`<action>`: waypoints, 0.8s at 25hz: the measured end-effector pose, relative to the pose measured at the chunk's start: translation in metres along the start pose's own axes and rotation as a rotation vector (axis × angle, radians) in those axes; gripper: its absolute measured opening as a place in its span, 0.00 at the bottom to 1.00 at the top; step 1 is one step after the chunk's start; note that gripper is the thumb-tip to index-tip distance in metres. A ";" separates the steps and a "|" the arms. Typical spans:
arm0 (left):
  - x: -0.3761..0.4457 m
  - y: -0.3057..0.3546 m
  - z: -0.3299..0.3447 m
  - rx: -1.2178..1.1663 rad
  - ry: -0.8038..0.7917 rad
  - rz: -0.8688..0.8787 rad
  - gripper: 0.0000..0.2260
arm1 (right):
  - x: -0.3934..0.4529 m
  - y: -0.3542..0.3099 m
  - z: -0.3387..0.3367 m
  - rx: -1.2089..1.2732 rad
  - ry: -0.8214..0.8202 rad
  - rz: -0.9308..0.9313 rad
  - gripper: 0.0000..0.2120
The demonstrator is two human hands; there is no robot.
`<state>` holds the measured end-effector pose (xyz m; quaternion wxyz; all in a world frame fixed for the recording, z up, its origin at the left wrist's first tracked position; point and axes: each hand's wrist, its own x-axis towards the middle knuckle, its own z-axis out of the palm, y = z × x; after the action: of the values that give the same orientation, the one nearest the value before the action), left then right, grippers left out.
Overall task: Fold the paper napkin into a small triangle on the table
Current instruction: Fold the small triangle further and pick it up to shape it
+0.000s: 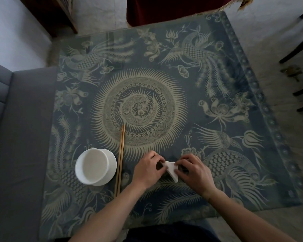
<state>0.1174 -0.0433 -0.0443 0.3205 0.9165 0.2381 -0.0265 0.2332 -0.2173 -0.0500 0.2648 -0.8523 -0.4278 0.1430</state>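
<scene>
Both forearms are reaching in from the near edge of the table (252,119), which is carrying a blue cloth printed with pale birds, flowers and a central spiral. Left hand (148,170) is lying knuckles-up, its fingers curling around the left end of the paper napkin (171,169) and pinching it. Right hand (194,171) is sitting just opposite, fingers bent down over the napkin's right side and gripping it; whether the fingertips underneath are touching the cloth cannot be told. Between the two hands the napkin is showing as a small white folded piece, narrowing to a point toward the near side, with most of its area hidden under the fingers. Just left of the left hand a pair of wooden chopsticks (120,159) is lying side by side, running away from the person. Further left of those, a white bowl (93,165) is sitting on a white saucer (110,166), well apart from both hands. Grey cushioned seating (16,137) is lying beyond the bowl, along the table's left side.
</scene>
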 end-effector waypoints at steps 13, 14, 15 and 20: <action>-0.018 0.006 0.012 0.183 0.080 0.086 0.14 | -0.016 -0.004 0.014 -0.207 -0.029 -0.012 0.23; -0.024 0.004 0.015 0.238 0.081 0.152 0.14 | -0.019 -0.004 0.014 -0.238 -0.020 -0.027 0.23; -0.032 0.003 0.018 0.279 0.067 0.219 0.16 | -0.023 -0.004 0.015 -0.272 -0.019 -0.055 0.24; -0.058 -0.001 0.030 0.417 -0.102 0.316 0.26 | -0.050 -0.006 0.020 -0.379 -0.084 -0.163 0.29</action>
<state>0.0686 -0.0846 -0.0570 0.1366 0.9859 0.0652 -0.0707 0.1906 -0.2482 -0.0621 0.0926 -0.8427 -0.5253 0.0735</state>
